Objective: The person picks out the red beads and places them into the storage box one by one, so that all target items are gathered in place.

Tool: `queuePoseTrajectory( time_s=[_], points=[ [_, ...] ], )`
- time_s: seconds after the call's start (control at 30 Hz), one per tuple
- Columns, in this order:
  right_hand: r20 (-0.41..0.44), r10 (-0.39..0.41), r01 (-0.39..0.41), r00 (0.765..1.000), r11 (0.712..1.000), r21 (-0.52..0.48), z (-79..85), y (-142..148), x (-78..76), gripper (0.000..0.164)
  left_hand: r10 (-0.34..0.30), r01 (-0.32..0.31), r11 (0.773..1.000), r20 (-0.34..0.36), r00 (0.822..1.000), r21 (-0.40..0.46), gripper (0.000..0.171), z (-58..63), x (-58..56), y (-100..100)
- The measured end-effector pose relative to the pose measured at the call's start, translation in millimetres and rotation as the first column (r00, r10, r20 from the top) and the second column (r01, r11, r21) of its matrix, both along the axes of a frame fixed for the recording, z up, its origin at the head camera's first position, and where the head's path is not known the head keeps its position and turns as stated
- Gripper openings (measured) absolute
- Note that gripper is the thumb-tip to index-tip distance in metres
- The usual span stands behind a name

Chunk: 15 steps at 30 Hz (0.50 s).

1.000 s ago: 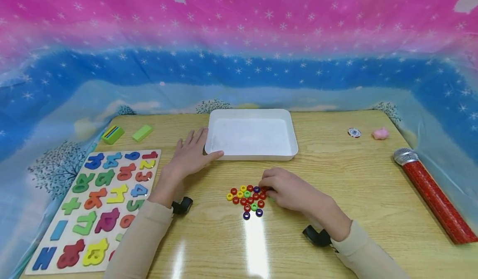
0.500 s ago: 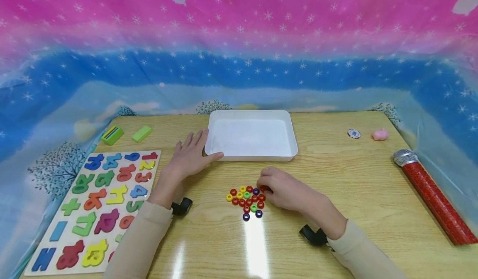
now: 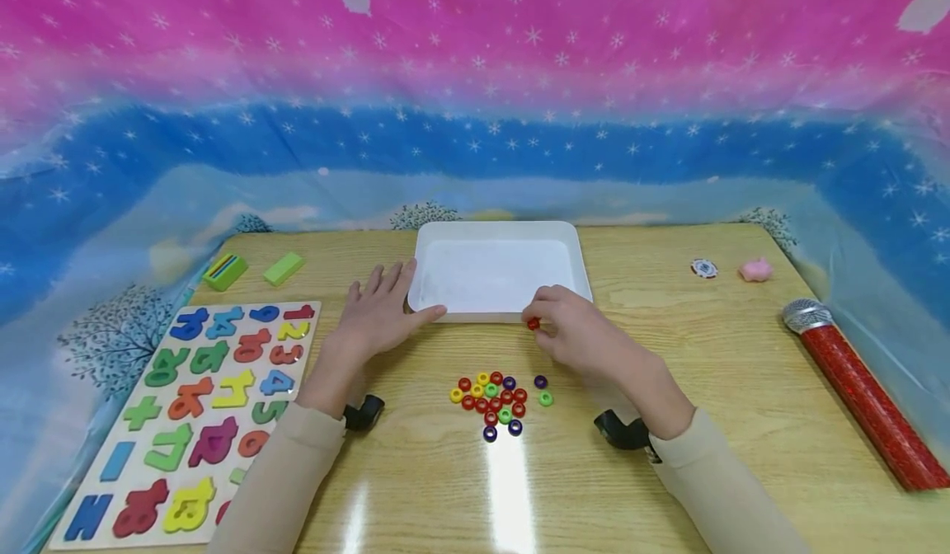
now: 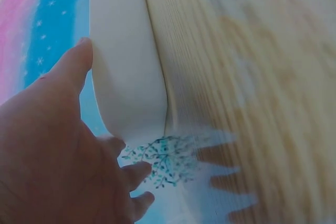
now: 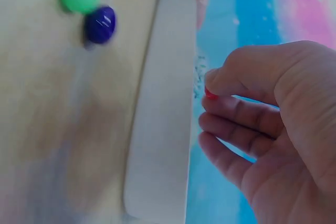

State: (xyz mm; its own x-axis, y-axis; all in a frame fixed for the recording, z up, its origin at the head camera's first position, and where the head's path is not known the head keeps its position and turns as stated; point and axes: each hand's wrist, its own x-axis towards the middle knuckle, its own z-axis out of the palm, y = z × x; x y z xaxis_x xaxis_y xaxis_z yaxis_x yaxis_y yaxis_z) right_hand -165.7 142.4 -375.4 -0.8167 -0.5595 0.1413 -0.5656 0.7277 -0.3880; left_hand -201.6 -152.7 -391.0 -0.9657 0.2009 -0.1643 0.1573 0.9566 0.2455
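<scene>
Between thumb and index finger, my right hand [image 3: 582, 329] pinches a red bead [image 3: 533, 323] at the front rim of a white tray [image 3: 497, 317]. The right wrist view shows only a sliver of that red bead [image 5: 210, 94] past the thumb. My left hand [image 3: 378, 311] lies with fingers spread against the tray's left front corner, its thumb touching the front rim. In the left wrist view the thumb sits on the tray wall [image 4: 126, 51]. A cluster of ring-shaped beads [image 3: 491, 391], red, yellow, green and purple, lies on the table. A purple bead [image 3: 540, 382] and a green bead [image 3: 546, 399] lie right of it.
At left lies a number puzzle board [image 3: 111, 397], partly under the left sleeve. Behind it are a green box with striped sticks [image 3: 225, 272] and a green block [image 3: 284, 269]. At right are a poker chip [image 3: 703, 269], a pink pig figure [image 3: 756, 270] and a red microphone [image 3: 861, 397].
My right hand has lifted a red bead from the cluster and moved it away to the tray's front rim. This uncovers a purple and a green bead. The left hand stays in place.
</scene>
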Motion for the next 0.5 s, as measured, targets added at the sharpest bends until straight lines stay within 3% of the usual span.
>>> queuePoseTrajectory(
  time_s=[0.23, 0.5],
  points=[
    [-0.016, -0.038, 0.038, 0.999, 0.998, -0.052, 1.7, -5.0, -29.3, 0.017, 0.005, -0.005, 1.000, 0.001, 1.000, 0.009, 0.101, -1.3, 0.0, 0.6],
    [0.101, -0.098, 0.107, 0.990, 0.990, -0.093, -8.0, -20.4, -63.9, 0.021, 0.011, -0.012, 1.000, 0.013, 1.000, 0.023, 0.101, -2.3, -0.6, 0.4]
  ],
)
